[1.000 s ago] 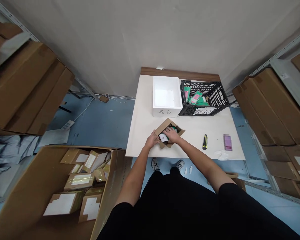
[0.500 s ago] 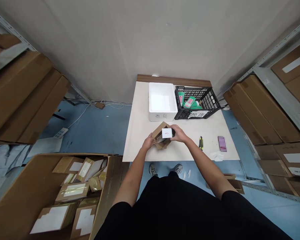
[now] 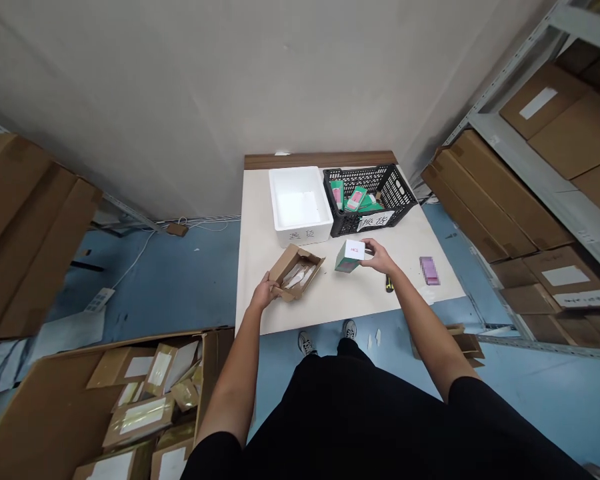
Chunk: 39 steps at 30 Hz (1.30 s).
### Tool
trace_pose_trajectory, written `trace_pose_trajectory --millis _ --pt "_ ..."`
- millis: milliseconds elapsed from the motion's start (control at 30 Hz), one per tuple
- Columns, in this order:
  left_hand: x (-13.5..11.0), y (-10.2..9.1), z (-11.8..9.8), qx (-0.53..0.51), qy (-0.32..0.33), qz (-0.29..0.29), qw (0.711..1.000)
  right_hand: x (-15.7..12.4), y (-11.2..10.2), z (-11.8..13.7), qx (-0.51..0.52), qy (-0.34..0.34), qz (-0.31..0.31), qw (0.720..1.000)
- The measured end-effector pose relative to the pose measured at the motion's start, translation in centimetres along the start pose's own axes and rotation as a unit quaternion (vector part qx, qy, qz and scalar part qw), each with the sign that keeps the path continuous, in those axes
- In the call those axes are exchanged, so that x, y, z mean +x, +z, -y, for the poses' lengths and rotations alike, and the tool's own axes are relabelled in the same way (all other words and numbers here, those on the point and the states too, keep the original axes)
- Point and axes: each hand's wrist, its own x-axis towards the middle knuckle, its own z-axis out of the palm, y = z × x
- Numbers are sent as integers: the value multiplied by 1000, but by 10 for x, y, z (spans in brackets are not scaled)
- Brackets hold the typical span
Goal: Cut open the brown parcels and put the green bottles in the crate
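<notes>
Right hand: your thumb and fingers grip the right side of the box, apart from the carton.
Left hand: your fingers are curled round the carton's left near edge, holding it.
Box: right of the carton, near side of the crate, white end up and slightly tilted. Looks off the table; can't be sure from above.
Box grip: one-sided, so I'd keep the thumb flat against the face and squeeze just enough; the card could dent.
Carton hold: seems light, so keep your left hand firm. I'd keep the box clear of the raised flap; edges could snag.
Box make: square-edged, smooth card by the look of it, green sides, white end with small red lettering.
Carton: brown corrugated board, long and shallow, top open, sitting askew.
Wrap: pale, crumpled, inside the carton; looks like thin plastic.
Bin: white, foam-like, thick rounded rim, handwriting on the near wall; far of the carton.
Crate: black plastic mesh, right of the bin, holding green-and-pink packs.
Cutter: black and yellow, partly behind your right forearm; mind it there.
Purple item: flat, far from the carton on the right; blurred, can't identify.
Table: pale, smooth, matt top.
</notes>
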Motion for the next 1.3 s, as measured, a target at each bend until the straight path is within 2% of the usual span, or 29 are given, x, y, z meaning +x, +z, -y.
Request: trace_pose_trajectory --millis 100,167,200,267,367,467,567,633,733,833,933,1000,1100,1200,1300 --pt "-12 -12 -2 41 -2 32 999 4 10 -49 52 74 24 996" --pt "-23 -19 -8 75 -32 18 997 6 17 -78 67 108 34 991" --pt "-28 -21 -13 93 -50 -7 994 5 19 -92 68 121 40 990" --pt "-40 -23 -29 125 -69 -91 986 2 20 -115 67 141 49 987" --pt "-50 -10 -74 136 -23 -213 967 -5 15 -141 61 150 52 985" --pt "-44 26 -137 132 80 -213 965 -12 12 -157 73 144 73 984" --pt "-24 78 -199 135 126 -169 968 -16 15 -166 107 148 93 979" --pt "-8 116 -230 125 137 -106 977 -18 20 -169 132 147 88 976" --pt "15 162 -256 126 144 25 981 -22 26 -173 162 138 70 975" --pt "31 186 -260 133 119 87 980 -26 29 -175 167 147 58 973" --pt "40 189 -253 101 116 83 985 -28 28 -173 156 161 52 973" --pt "43 181 -245 45 105 59 992 -27 26 -170 146 167 55 974" --pt "44 161 -227 -75 37 -24 996 -26 24 -167 137 171 65 974" --pt "41 138 -209 -167 -16 -88 982 -26 24 -166 122 169 74 975" --pt "35 122 -196 -224 -34 -117 967 -25 25 -168 102 170 76 977"
